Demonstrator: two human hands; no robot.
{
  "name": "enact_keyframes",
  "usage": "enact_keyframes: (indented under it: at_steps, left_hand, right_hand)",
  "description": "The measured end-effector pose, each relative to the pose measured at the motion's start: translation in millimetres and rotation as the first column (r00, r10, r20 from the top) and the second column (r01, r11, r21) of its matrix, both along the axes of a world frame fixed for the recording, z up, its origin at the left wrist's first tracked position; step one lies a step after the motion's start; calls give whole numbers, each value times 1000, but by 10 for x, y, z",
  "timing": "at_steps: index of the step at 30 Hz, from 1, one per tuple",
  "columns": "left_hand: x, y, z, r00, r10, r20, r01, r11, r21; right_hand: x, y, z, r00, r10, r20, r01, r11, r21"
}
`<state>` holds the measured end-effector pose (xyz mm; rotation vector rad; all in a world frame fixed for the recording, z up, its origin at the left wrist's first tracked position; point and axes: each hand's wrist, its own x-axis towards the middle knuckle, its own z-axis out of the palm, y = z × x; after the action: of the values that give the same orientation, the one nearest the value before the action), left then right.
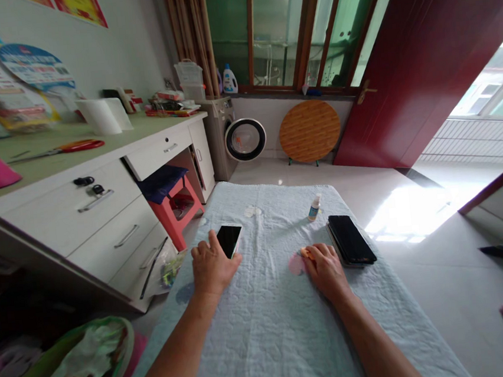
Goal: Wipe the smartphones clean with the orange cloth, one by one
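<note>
A smartphone with a dark screen and white edges lies on the pale blue quilted cover. My left hand grips its near end, the thumb at the right edge and the index finger at the left. My right hand is closed over a small orange piece, mostly hidden under the fingers, which looks like cloth. It presses this down on the cover. Right of that hand rests a stack of dark flat devices, tablet-like on top. Beyond it stands a small white spray bottle with a blue label.
At the left is a desk with scissors and a paper roll. A red stool stands under it. A full waste bin is near left. Ahead are a washing machine with open door and a round wooden board.
</note>
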<state>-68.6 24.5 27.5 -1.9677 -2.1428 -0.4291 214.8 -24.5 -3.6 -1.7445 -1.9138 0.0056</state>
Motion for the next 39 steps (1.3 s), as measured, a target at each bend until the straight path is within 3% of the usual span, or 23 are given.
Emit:
enact_keyframes:
  at_steps: [7, 13, 21, 27, 34, 39]
  left_hand:
    - [117, -130, 71, 977, -195, 89, 178, 969, 173]
    - [537, -326, 36, 898, -385, 214, 362, 922, 139]
    - [775, -345, -92, 915, -323, 241, 329, 944, 16]
    - [880, -426, -117, 945, -265, 190, 282, 957, -68]
    - [952, -499, -109, 937, -259, 236, 296, 945, -141]
    - [836, -501, -27, 886, -314, 340, 400, 889, -221]
  right_hand:
    - [-11, 6, 20, 1000, -9, -30, 9, 1000, -13]
    - [1, 32, -30, 998, -21, -61, 23, 999, 29]
    - [33, 50, -66, 996, -5, -94, 8, 999, 38]
    - [-17, 35, 9, 982, 20, -187, -10, 998, 56]
    - [-154, 12, 70, 927, 117, -356, -93, 992, 84]
    - [-211, 26, 76, 910, 192, -368, -186, 981, 54]
